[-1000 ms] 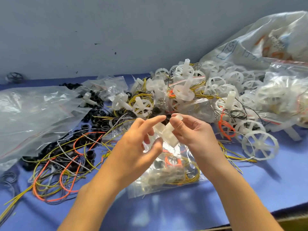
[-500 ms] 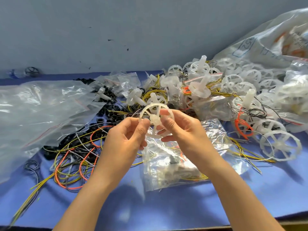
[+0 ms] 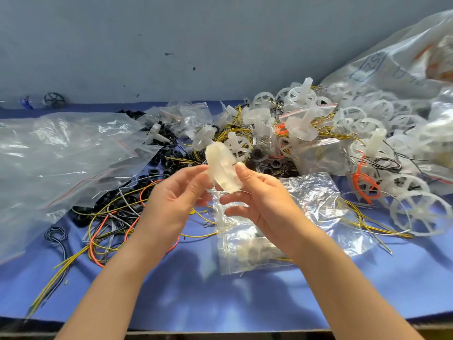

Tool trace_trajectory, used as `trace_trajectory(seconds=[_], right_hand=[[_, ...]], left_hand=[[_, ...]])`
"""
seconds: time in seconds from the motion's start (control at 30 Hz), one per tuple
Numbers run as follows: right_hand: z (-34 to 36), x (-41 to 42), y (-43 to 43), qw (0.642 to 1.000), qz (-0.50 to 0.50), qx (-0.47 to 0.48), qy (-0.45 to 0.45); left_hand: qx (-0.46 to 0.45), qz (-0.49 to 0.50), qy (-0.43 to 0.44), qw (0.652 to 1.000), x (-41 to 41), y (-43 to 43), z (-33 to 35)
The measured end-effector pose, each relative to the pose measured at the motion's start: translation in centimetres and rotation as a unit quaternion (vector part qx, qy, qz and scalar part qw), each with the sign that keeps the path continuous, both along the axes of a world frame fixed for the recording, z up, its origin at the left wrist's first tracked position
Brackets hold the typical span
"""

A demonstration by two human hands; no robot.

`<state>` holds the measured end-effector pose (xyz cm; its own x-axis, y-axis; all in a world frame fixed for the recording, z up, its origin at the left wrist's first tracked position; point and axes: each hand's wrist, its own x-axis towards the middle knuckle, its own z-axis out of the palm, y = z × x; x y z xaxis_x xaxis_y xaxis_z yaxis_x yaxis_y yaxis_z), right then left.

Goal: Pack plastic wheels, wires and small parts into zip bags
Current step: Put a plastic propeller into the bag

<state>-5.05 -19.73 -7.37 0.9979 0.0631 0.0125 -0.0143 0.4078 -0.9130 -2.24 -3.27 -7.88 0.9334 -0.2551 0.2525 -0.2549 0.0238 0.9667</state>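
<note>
Presently, items per head view:

1. white plastic wheel (image 3: 223, 165): held in the air betw. both hands, above the small zip bag. Motion-blurred, so spokes not legible.
2. L hand (image 3: 176, 200): thumb & forefinger pinch the wheel's left/lower edge; other fingers loosely curled.
3. R hand (image 3: 264, 200): forefinger tip on the wheel's right edge, remaining fingers curled beneath it; pinch grip.
4. small zip bag (image 3: 247, 241): flat on the blue table (image 3: 220, 295), just below the hands. Holds pale small parts & yellow wire. Can't tell whether sealed.
5. crumpled clear bag (image 3: 316, 192): just right of the R hand, overlapping item 4.
6. large clear bag (image 3: 61, 155): left side, lying over part of item 7.
7. black rings (image 3: 157, 165): heap, centre-left, behind the L hand.
8. loose wires (image 3: 110, 217): yellow, orange & grey tangle on the table left of the L hand; a few strands trail toward the near edge.
9. wheel pile (image 3: 367, 119): white wheels, some w/ axle stubs, mixed w/ filled zip bags & wire coils; rear right.
10. single wheel (image 3: 426, 214): flat on the table, far right, well apart from the hands.
11. printed sack (image 3: 404, 57): translucent, rear right corner, against the wall.
12. dark wheel (image 3: 54, 100): far left, by the wall.
</note>
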Motion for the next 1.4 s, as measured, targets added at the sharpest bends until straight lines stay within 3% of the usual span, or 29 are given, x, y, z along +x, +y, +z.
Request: trace_trajectory(seconds=[0.07, 0.1, 0.2, 0.27, 0.37, 0.47, 0.6, 0.8, 1.07, 1.4], right_hand=[[-0.6, 0.2, 0.2, 0.981, -0.083, -0.166, -0.054], [-0.9, 0.2, 0.0, 0.944, -0.129, -0.285, -0.107], [-1.9, 0.1, -0.1, 0.758, -0.133, -0.591, -0.243], [-2.4, 0.0, 0.1, 0.684, -0.078, -0.674, -0.266], [-2.9, -0.1, 0.4, 0.643, -0.038, -0.715, -0.27], [-3.0, -0.2, 0.1, 0.64, -0.063, -0.719, -0.262], [-2.6, -0.2, 0.3, 0.691, -0.126, -0.664, -0.257], [-2.1, -0.7, 0.4, 0.713, -0.238, -0.606, -0.261], [-1.5, -1.0, 0.6, 0.767, -0.232, -0.533, -0.27], [-0.8, -1.6, 0.9, 0.755, -0.215, -0.545, -0.295]], left_hand=[[-0.029, 0.041, 0.041, 0.998, 0.4, 0.7, -0.1], [-0.048, 0.057, 0.07, 0.995, 0.7, 1.2, -0.2], [-0.086, 0.068, 0.172, 0.979, 1.3, 2.5, -0.3], [-0.059, 0.067, 0.23, 0.969, 1.3, 3.1, -0.7], [-0.024, 0.055, 0.271, 0.961, 1.2, 3.5, -1.4], [-0.04, 0.032, 0.286, 0.957, 1.0, 3.8, -1.4], [-0.062, -0.035, 0.319, 0.945, 0.7, 3.5, -1.4], [-0.04, -0.087, 0.332, 0.938, -0.3, 1.2, -1.8], [0.01, -0.047, 0.21, 0.977, 0.3, -1.0, -1.8], [0.101, -0.071, 0.069, 0.99, 0.0, -2.4, -1.8]])
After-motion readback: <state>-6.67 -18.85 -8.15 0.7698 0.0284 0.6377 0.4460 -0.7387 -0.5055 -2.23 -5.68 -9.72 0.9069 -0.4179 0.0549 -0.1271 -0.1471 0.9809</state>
